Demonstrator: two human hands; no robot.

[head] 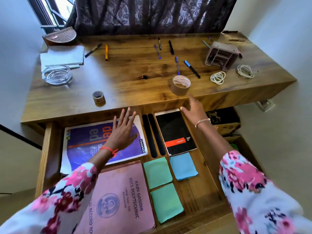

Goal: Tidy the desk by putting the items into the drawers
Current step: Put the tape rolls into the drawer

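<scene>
Your right hand (pixel 194 109): open, fingers spread, holding nothing, above the far edge of the drawer (pixel 49 149).
Large tape roll (pixel 180 85): on the desk (pixel 135 68) edge, just past your right fingertips; I cannot tell if they touch.
Your left hand (pixel 122 130): open, fingers straight, flat over the purple notebook (pixel 84 146) in the drawer.
Between your hands: black strips (pixel 153 135) and black notepad (pixel 175 132), in the drawer.
Toward your sleeves: pink record book (pixel 121 191), green pads (pixel 157 172), blue pad (pixel 183 166).
Beyond your left hand: small tape roll (pixel 99 97) on the desk.
Farther out: blue marker (pixel 192 69), cable coils (pixel 217 78), loose pens.
</scene>
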